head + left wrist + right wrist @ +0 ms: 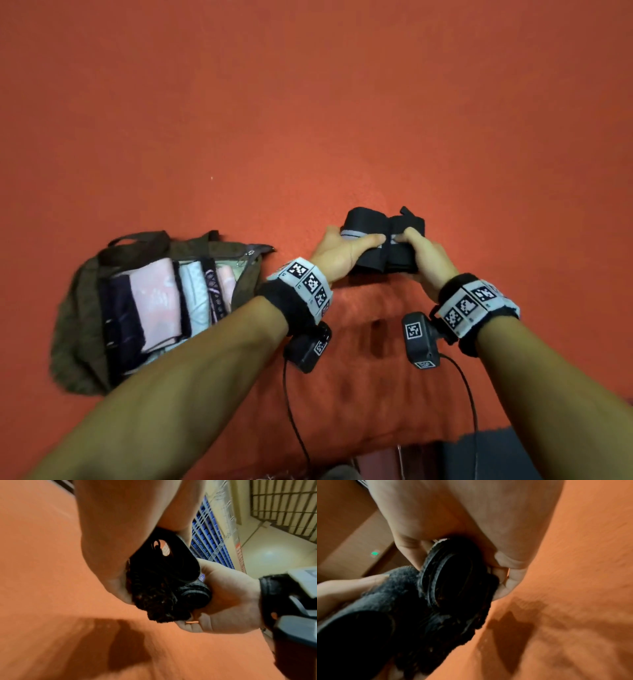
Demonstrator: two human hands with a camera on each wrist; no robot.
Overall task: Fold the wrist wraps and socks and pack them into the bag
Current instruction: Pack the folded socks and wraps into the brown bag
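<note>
Both hands hold a bundle of black wrist wraps (pixel 380 240) just above the orange cloth surface. My left hand (pixel 342 251) grips the left roll, thumb across its top near a grey stripe. My right hand (pixel 423 255) grips the right roll, thumb on top. In the left wrist view the black wraps (pixel 159 582) are squeezed between my left hand (pixel 109 555) and my right hand (pixel 228 599). The right wrist view shows the rolled wraps (pixel 450 577) end-on in my right hand (pixel 503 566). An open brown bag (pixel 82 329) lies at the left.
The bag holds several folded items side by side, pink, white and dark (pixel 161 298). The orange cloth (pixel 308 120) covers the whole surface. Cables from the wrist cameras (pixel 294 411) hang toward the near edge. Dark objects (pixel 486 455) sit at the bottom right.
</note>
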